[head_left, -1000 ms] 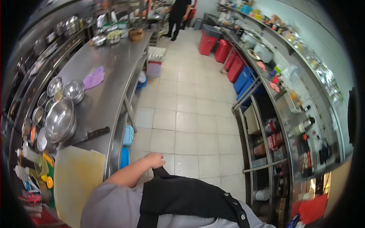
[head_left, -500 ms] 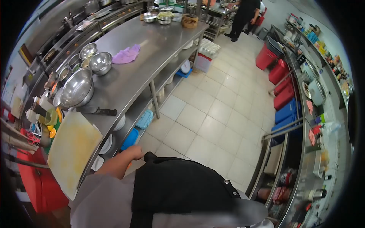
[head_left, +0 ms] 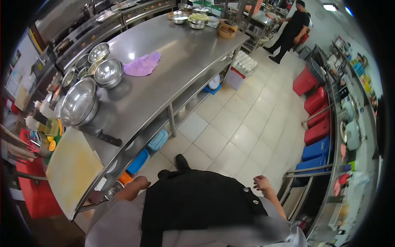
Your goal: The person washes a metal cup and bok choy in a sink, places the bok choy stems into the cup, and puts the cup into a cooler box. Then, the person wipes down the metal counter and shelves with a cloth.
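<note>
My left hand [head_left: 142, 182] hangs beside the black apron [head_left: 197, 201], its fingers curled; whether anything is inside them is hidden. On the other side of the apron, my right hand [head_left: 261, 182] is held over the floor with its fingers apart and nothing in it. Left of my left hand lie the stained cutting board [head_left: 74, 168] and a knife [head_left: 109, 139] with a dark handle, both on the steel table [head_left: 164, 66]. Metal bowls [head_left: 80, 103] stand behind the knife, and a purple cloth [head_left: 142, 64] lies farther along the tabletop.
A person [head_left: 292, 31] in dark clothes stands at the far end of the aisle. Red bins [head_left: 317, 128] and blue bins [head_left: 316, 149] line the right side. An egg-tray stack [head_left: 245, 64] and a scale [head_left: 214, 82] are by the table's far end.
The view has turned toward the table, which now takes up more of the picture. My right hand has come into view at the right, and a dark shoe shows ahead of the apron.
</note>
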A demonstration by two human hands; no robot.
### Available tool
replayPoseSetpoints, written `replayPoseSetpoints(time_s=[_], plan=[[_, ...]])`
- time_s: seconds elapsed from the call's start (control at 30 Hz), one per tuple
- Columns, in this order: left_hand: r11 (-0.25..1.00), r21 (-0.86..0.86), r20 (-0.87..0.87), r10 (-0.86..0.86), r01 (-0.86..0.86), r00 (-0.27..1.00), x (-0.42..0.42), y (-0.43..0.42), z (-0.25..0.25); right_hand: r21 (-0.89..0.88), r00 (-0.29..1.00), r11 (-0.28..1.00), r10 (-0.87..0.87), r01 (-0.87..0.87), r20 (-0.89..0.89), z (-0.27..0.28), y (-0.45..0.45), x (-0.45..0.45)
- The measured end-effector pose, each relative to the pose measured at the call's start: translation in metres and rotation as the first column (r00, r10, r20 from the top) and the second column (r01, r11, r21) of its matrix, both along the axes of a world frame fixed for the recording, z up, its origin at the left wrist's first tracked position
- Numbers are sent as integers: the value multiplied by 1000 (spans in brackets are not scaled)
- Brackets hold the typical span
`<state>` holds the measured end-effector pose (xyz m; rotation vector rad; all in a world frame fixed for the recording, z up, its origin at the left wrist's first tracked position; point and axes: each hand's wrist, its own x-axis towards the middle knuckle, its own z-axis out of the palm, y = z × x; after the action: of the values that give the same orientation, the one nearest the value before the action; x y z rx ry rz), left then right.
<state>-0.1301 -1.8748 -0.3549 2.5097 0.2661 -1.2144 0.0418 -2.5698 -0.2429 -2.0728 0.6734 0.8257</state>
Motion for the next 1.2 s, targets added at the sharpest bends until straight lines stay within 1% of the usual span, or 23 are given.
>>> replayPoseSetpoints(time_s=[0.03,0.07,0.1,0.13,0.17,0.2,0.23,0.27,0.3,0.33,0.37,0.43,0.5,0.53,0.57,0.63,0.7,0.77,0.83,0.9,1.0,1.1,1.2], plan=[[999,20,-1,41,-41,999,13,1,-8,24,1000,999,30,-30,-5,10,18,14],[996,38,-3,87,-86,996,26,-3,-17,-35,983,984,177,-175,53,43,51,25],[987,7,-7,161,-161,987,41,-10,-20,-32,939,941,339,-338,56,64,69,37],[973,-13,-11,232,-232,973,59,-13,-21,-16,874,880,474,-475,105,24,46,48],[954,-25,-10,298,-299,954,73,-5,-39,-8,828,836,545,-548,131,2,41,65],[929,-248,120,310,-274,943,79,4,-75,-2,777,788,609,-616,160,-20,35,83],[902,-307,100,347,-303,932,92,5,-76,-66,724,733,680,-677,115,2,55,97],[871,-362,73,382,-332,921,104,2,-64,-145,679,676,733,-723,36,35,88,119],[913,-309,51,297,-268,954,115,3,-47,-206,632,612,774,-764,-43,75,134,137],[946,-259,26,208,-194,978,130,3,-11,-234,587,560,807,-795,-62,97,169,158],[954,-243,14,186,-177,982,139,3,5,-254,545,516,836,-818,-59,118,204,177],[945,-222,7,249,-241,969,133,8,11,-288,435,423,900,-859,24,136,254,216],[921,-194,-7,342,-337,939,114,18,2,-347,336,344,938,-872,85,140,304,250],[904,-173,-23,392,-390,920,99,24,-7,-314,278,314,948,-896,152,143,327,265],[889,-146,-40,433,-434,901,83,29,-13,-284,218,278,950,-918,224,145,350,279],[849,-80,-80,517,-522,853,48,36,-14,-365,-30,109,935,-925,354,128,388,305],[790,-6,-116,608,-613,785,11,39,-13,-278,2,135,903,-951,430,155,443,318],[714,65,-140,698,-697,702,-20,34,-7,-278,-25,158,830,-947,557,172,487,334],[618,125,-147,785,-776,602,-42,20,5,-319,-69,178,773,-931,631,175,526,356],[509,166,-135,860,-845,492,-59,-3,14,-412,-239,88,700,-907,674,177,564,384],[345,194,-106,938,-918,330,-64,-54,29,-529,-412,61,555,-847,723,183,624,416],[209,173,-53,978,-962,203,-41,-101,33,-573,-496,73,420,-816,760,179,679,436],[61,117,30,997,-991,65,0,-142,30,-641,-613,-37,341,-766,713,153,723,444]])
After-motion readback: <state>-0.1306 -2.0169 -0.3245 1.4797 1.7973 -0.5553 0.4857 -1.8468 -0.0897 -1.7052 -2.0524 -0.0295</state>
